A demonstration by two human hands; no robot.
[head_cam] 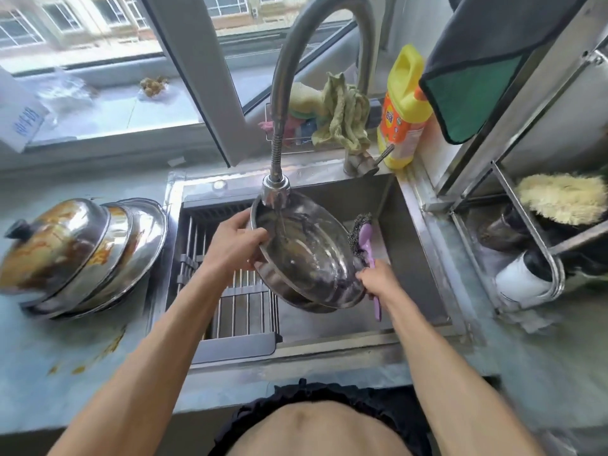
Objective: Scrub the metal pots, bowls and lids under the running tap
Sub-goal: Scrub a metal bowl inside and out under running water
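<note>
The left hand (235,240) grips the rim of one metal bowl (306,255), tilted under the tap (275,189) over the sink (414,258); the right hand (378,278) clasps one purple-handled scrubber (363,236); three stained lids (85,251) are stacked on the counter.

Scrubber (361,232) head half behind the pot (309,255) rim (bottle (402,123) label unreadable).

Grey counter (65,373) — stained lids (82,255) stacked at left, yellow detergent bottle (403,106) behind the sink (424,258).

Home kitchen, steel sink (424,225), tap (279,103), detergent bottle (403,106)
</note>
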